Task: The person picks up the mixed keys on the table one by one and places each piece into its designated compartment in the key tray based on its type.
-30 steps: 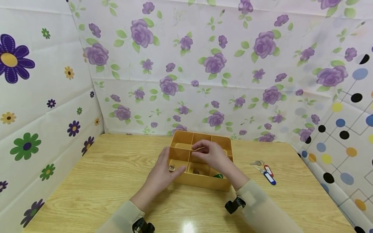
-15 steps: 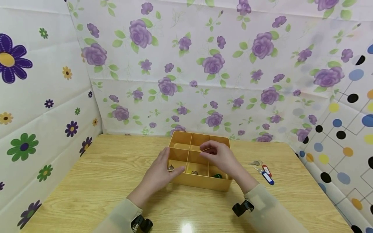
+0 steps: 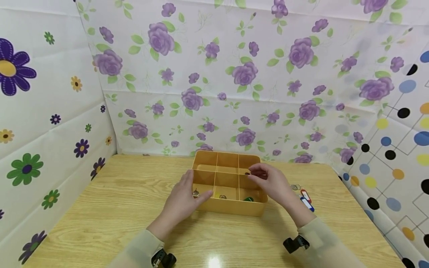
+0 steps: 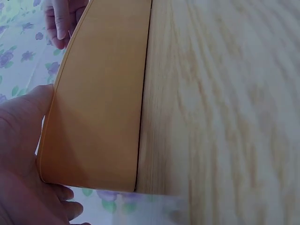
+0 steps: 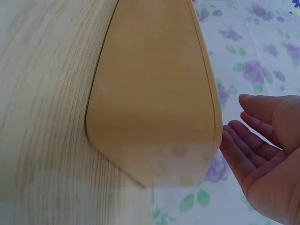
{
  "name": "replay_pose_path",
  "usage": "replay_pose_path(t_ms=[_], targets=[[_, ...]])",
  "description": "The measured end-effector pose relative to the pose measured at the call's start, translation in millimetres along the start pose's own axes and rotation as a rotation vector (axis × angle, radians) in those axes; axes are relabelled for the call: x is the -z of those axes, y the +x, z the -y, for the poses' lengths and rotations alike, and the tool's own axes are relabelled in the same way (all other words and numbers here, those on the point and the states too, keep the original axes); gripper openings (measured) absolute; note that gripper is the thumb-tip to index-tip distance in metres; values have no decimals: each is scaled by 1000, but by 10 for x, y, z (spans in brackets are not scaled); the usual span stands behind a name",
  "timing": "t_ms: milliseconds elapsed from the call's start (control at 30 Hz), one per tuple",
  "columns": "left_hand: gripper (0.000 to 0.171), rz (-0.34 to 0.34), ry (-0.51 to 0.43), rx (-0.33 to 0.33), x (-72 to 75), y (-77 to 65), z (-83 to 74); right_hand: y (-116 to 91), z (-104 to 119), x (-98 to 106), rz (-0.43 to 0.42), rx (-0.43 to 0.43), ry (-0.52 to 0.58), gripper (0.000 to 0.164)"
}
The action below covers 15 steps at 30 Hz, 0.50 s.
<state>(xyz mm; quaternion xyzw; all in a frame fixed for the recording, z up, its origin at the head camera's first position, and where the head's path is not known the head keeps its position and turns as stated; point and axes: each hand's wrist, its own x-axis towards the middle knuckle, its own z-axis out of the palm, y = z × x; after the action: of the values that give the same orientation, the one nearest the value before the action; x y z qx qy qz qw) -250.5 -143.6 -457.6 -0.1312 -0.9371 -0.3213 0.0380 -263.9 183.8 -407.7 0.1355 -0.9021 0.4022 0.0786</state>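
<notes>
A yellow-orange divided organizer box (image 3: 231, 207) stands on the table in the head view. My left hand (image 3: 182, 197) holds its left front corner, thumb over the front rim and fingers along the side; the left wrist view shows fingertips bent round the end wall. My right hand (image 3: 273, 182) hovers at the box's right side, its fingers bent and thumb apart, with nothing visible between them. A small dark item (image 3: 247, 173) shows in the back right compartment near those fingertips. The front compartments hold a small metallic piece (image 3: 196, 192), a ring-like piece (image 3: 222, 197) and a green item (image 3: 248, 199).
To the right, partly behind my right forearm, lie keys with a red tag (image 3: 305, 195) and a blue tag (image 3: 307, 204) on the wooden table (image 3: 140, 208). A flower-patterned cloth (image 3: 214, 74) hangs behind the table.
My right hand has moved rightward from over the middle of the box to its right edge, uncovering the middle and right compartments. My left hand keeps its place at the corner.
</notes>
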Motion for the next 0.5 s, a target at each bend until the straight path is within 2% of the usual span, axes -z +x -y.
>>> replay_pose_path(t_ms=[167, 400, 500], targets=[[115, -32, 11, 9, -11, -33, -40, -36, -86, 86, -11, -7, -1, 30], [115, -30, -16, 55, -66, -92, -122, -140, -218, 207, -22, -23, -22, 33], [113, -34, 30, 45, -41, -100, -135, -184, -287, 267, -31, -34, -35, 35]])
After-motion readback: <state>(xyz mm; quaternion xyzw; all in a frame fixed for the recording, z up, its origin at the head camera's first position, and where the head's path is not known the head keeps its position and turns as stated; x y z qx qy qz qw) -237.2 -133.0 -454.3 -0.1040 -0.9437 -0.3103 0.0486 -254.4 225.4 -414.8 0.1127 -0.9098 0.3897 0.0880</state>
